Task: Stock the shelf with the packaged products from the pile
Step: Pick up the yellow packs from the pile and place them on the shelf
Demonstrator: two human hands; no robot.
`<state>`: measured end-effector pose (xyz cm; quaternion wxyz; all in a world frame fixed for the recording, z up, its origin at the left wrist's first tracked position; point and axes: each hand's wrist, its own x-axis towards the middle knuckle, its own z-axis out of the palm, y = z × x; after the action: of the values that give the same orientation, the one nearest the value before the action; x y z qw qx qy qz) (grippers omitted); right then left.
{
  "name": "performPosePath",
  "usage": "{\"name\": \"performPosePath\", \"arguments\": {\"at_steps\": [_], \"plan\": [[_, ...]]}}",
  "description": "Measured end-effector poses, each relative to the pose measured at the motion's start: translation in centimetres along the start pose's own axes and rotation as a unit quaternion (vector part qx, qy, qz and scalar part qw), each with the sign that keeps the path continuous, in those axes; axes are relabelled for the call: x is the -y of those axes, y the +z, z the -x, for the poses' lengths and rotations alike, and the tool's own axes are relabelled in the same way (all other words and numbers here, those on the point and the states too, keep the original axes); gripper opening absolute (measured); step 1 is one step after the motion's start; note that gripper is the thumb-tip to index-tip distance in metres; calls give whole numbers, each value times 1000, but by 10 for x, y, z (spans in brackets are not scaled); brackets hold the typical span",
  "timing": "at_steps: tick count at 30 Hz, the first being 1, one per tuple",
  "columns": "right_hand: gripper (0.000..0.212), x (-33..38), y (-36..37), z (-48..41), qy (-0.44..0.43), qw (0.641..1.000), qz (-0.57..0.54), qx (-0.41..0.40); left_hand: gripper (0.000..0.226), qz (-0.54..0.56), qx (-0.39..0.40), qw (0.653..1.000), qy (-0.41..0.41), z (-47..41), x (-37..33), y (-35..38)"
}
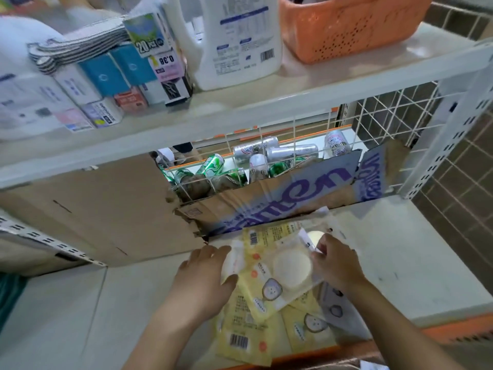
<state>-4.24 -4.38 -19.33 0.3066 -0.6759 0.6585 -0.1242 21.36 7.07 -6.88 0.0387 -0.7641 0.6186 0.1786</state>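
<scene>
**Q:** Where were the packaged products?

**A:** A pile of yellow packets (253, 332) lay on the lower shelf (400, 263), just in front of the torn cardboard (106, 209). The top packet (282, 265), with a round white pad showing through its clear face, was tilted over the rest.

**Q:** And the hands?

**A:** Both were in front of the cardboard. The left hand (205, 273) held the top packet's left edge between thumb and fingers. The right hand (336, 265) pinched its far right corner with curled fingers. Drink cans (213, 166) lay behind the cardboard.
</scene>
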Motion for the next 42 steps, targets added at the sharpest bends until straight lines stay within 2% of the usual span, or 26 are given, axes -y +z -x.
{"name": "performPosePath", "arguments": {"at_steps": [6, 10, 13, 15, 16, 21, 27, 32, 35, 37, 38, 42], "plan": [[16, 28, -6, 9, 7, 987, -155, 38, 65, 17, -15, 1000, -5, 14, 18, 0], [46, 64, 2, 17, 40, 967, -236, 87, 66, 24, -12, 999, -21, 26, 45, 8], [55, 93, 29, 24, 72, 916, -379, 112, 65, 35, -17, 998, -42, 37, 69, 14], [38, 118, 50, 32, 95, 866, -468, 151, 62, 39, -19, 998, -51, 44, 86, 17], [27, 130, 62, 36, 95, 860, -475, 163, 61, 42, -22, 997, -56, 48, 95, 18], [9, 169, 118, 47, 96, 918, -346, 167, 53, 51, -31, 994, -89, 67, 139, 26], [11, 181, 137, 57, 108, 934, -296, 170, 60, 59, -22, 993, -95, 82, 180, 40], [7, 181, 146, 60, 72, 955, -182, 225, 62, 57, -26, 995, -74, 79, 190, 39], [20, 184, 156, 59, 41, 969, -117, 212, 61, 64, -28, 996, -57, 77, 190, 40], [13, 187, 157, 59, 13, 983, -91, 162, 61, 70, -24, 996, -52, 77, 188, 42], [20, 187, 157, 58, 2, 987, -85, 140, 61, 72, -23, 996, -50, 76, 187, 44], [42, 172, 137, 61, 28, 986, -133, 101, 62, 79, -19, 996, -31, 65, 174, 53]]}}
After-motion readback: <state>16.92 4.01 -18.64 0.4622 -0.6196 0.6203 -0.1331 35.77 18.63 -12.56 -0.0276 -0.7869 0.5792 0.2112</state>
